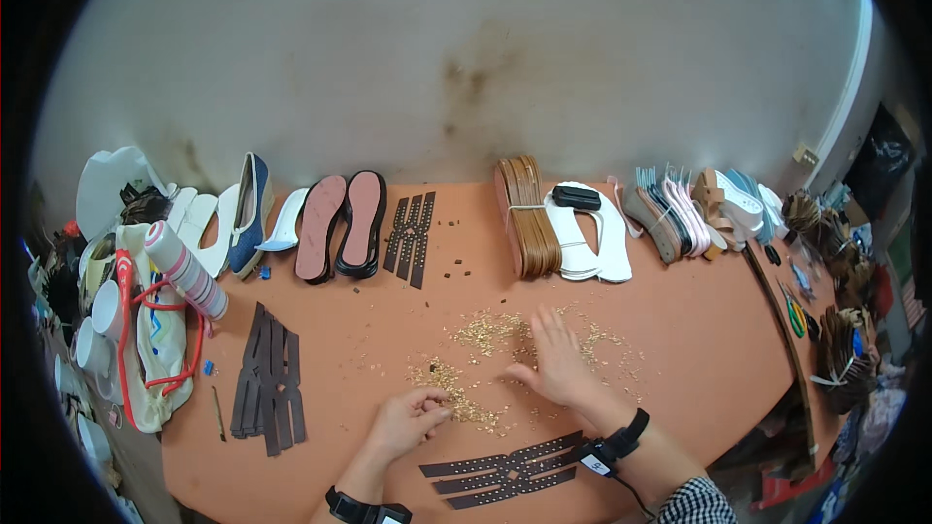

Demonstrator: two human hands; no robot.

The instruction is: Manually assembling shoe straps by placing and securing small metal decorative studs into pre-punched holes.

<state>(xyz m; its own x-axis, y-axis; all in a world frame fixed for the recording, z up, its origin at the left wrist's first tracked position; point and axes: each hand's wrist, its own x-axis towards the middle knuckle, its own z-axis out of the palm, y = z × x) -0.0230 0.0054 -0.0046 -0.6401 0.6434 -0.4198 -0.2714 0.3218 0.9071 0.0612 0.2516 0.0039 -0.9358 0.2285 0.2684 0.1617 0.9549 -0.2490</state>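
Small gold metal bits (485, 332) lie scattered in loose piles on the brown table (369, 330). My right hand (561, 361) rests palm down among them, fingers stretched out and thumb apart. My left hand (413, 421) is at the near pile of bits, with its fingers curled in toward the thumb. Anything between those fingertips is too small to make out. Just in front of me, below the hands, lies a dark cut-out strap piece (512, 474) dotted with studs. Both wrists wear black bands.
At the left is a stack of dark strap pieces (269, 383); another studded piece (410, 238) lies farther back. Black-edged pink soles (363, 223), a blue shoe (249, 213), bundled brown soles (529, 218) and white insoles (614, 243) line the wall. A striped bottle (186, 270) leans left; scissors (794, 313) lie right.
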